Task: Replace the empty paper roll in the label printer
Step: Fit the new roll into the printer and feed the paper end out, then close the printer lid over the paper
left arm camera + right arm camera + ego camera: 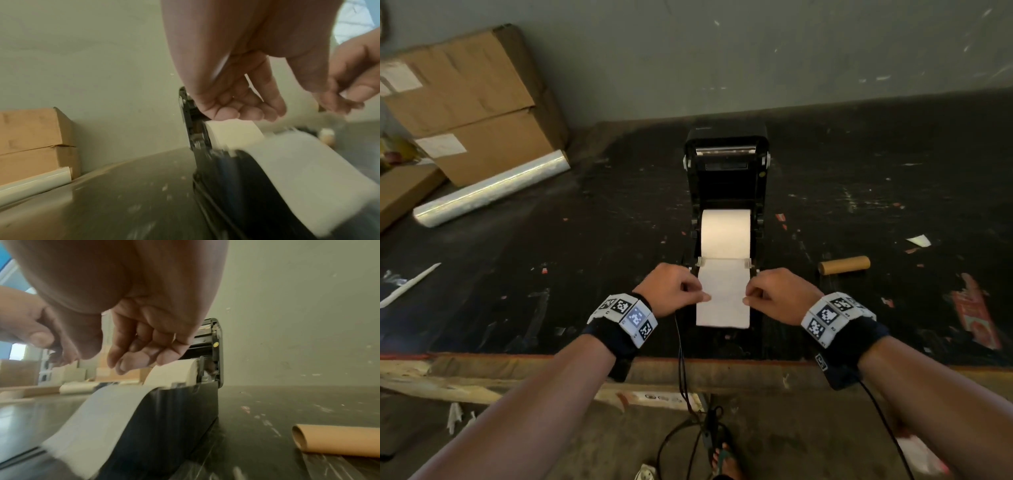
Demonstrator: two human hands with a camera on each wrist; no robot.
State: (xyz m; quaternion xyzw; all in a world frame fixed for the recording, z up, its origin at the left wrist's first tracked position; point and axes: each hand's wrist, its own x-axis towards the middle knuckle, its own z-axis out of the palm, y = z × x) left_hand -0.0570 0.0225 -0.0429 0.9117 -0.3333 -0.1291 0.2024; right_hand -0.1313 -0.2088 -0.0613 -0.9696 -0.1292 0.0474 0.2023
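Observation:
The black label printer (pixel 726 164) stands mid-table with its lid raised. A full white paper roll (pixel 726 236) sits in its bay. From the roll a paper strip (pixel 723 301) runs forward over the printer's front. My left hand (pixel 678 291) pinches the strip's left edge, and my right hand (pixel 777 294) pinches its right edge, fingers curled. In the wrist views the left hand (pixel 236 110) and right hand (pixel 131 360) hover blurred above the strip (pixel 102 415). The empty brown core (pixel 844 264) lies on the table to the printer's right.
Stacked cardboard boxes (pixel 465 102) and a roll of clear film (pixel 489 192) fill the back left. Paper scraps (pixel 919 241) and a red wrapper (pixel 976 308) lie at the right. Cables (pixel 685 377) hang over the table's front edge (pixel 517 370).

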